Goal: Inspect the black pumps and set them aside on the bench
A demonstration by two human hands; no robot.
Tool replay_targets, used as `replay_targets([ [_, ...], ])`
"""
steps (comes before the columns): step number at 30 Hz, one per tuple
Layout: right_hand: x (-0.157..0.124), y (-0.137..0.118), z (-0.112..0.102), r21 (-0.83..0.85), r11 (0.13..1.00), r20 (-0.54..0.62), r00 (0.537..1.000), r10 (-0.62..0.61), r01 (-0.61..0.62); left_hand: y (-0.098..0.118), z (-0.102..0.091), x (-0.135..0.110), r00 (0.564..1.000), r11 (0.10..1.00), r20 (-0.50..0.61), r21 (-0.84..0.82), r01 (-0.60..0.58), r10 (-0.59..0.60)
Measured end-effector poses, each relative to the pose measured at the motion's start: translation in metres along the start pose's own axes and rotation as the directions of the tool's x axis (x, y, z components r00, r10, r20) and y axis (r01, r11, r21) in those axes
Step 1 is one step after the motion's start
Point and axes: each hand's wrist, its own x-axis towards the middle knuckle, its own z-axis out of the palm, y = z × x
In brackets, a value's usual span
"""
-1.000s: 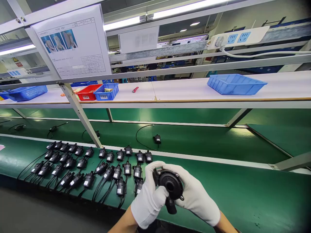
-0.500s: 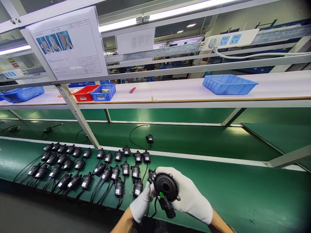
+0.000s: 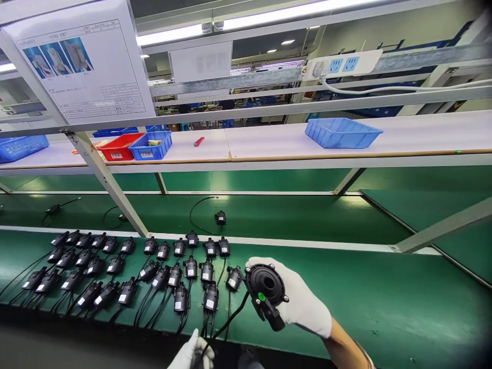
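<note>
My right hand, in a white glove, is closed round a small black pump with a round ribbed face, a green dot, screws at its rim and a short spout. From the pump a black cable runs down to my left hand, also gloved. The left fingers are wrapped round that cable at the bottom edge of the view. Just left of the held pump, a black unit with a white label lies on the green bench, its cable hanging toward the front edge.
Rows of similar black units with cables cover the bench's left half. Behind the white ledge, another unit lies on a green surface. The shelf above carries a blue bin, a red bin and a slanted post beneath.
My left hand has left the pump's side and slid down to the cable, drawing it out to the lower left. The labelled unit beside the pump now shows. The view has shifted right.
</note>
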Motion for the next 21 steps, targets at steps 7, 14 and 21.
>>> replay_targets([
  [7, 0.003, 0.010, -0.017, 0.108, 0.993, 0.021, 0.999, 0.035, -0.037, 0.021, -0.037, -0.029, 0.984, 0.963, -0.076, 0.229, -0.142, 0.163],
  [14, -0.012, 0.023, -0.039, 0.066, 0.971, -0.001, 0.973, -0.229, 0.228, 0.078, -0.058, -0.064, 0.977, 0.837, 0.021, 0.512, -0.194, 0.214],
  [21, -0.020, 0.031, -0.042, 0.203, 0.971, -0.080, 0.986, 0.146, -0.128, 0.166, -0.079, -0.107, 0.984, 0.685, -0.008, 0.718, -0.120, 0.180],
])
